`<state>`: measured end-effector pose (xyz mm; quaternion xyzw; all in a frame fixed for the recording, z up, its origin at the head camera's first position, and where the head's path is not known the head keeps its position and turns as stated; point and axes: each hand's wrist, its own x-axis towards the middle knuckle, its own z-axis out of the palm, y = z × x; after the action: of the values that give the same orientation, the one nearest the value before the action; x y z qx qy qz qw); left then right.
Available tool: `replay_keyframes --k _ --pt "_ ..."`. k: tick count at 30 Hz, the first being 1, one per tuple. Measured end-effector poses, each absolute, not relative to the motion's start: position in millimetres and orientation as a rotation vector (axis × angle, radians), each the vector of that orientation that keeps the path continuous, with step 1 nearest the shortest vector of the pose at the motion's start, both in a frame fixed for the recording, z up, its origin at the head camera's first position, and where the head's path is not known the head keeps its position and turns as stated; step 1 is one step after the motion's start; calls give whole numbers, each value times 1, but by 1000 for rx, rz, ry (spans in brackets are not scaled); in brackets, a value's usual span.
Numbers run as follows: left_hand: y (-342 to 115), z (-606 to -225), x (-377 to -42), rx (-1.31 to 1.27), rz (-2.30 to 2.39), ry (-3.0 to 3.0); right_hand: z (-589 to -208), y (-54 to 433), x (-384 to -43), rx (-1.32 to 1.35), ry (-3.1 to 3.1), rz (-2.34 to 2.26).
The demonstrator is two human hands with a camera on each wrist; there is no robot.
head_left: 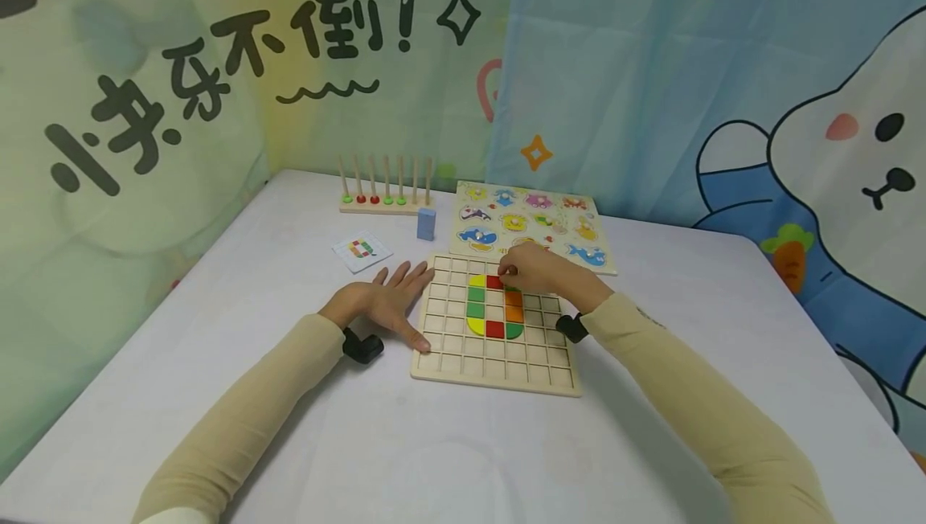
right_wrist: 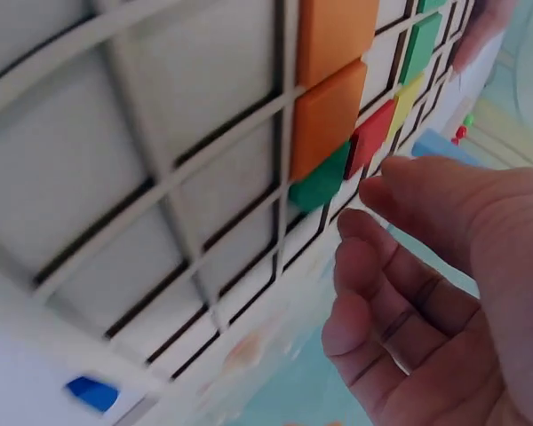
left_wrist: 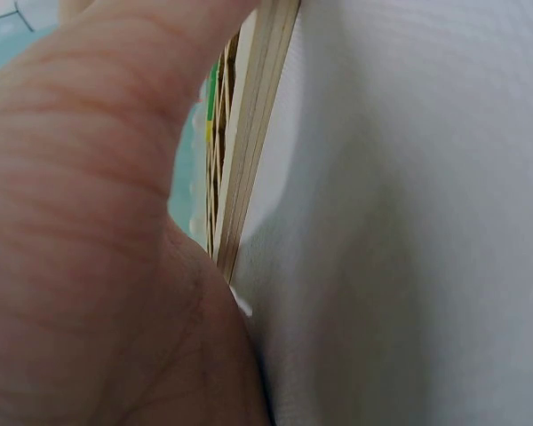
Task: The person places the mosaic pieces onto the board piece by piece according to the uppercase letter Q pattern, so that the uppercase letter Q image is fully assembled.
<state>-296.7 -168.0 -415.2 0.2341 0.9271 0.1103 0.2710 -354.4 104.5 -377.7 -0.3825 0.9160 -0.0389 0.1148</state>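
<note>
A wooden grid board (head_left: 463, 367) lies flat on the white table. Coloured tiles form a ring on it: yellow rounded corners, red tiles (head_left: 495, 329), green tiles (head_left: 475, 296) and two orange tiles (head_left: 514, 313). My left hand (head_left: 387, 303) spreads its fingers along the board's left side, its thumb on the edge. Over the far side of the ring is my right hand (head_left: 538, 268), fingers loosely bent. In the right wrist view, its thumb and fingertips come close beside a green corner tile (right_wrist: 318, 185), with nothing visible between them.
Left of the board's far corner lies a pattern card (head_left: 362, 251), with a small blue box (head_left: 426, 224) nearby. Behind stands a peg rack (head_left: 383, 208) with red and green beads. An animal knob puzzle (head_left: 535, 223) lies against the board's far side. Printed curtains (head_left: 608, 90) hang behind the table.
</note>
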Motion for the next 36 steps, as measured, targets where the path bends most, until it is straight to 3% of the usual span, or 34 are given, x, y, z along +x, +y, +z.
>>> replay_keyframes --k 14,30,36 --pt "-167 -412 -296 634 298 2494 -373 184 -349 -701 2785 -62" --pt "-165 -414 -292 625 306 2512 -389 200 -344 -901 2803 -322" --pt "-164 -413 -292 628 315 2504 -393 203 -343 -840 2818 -355"
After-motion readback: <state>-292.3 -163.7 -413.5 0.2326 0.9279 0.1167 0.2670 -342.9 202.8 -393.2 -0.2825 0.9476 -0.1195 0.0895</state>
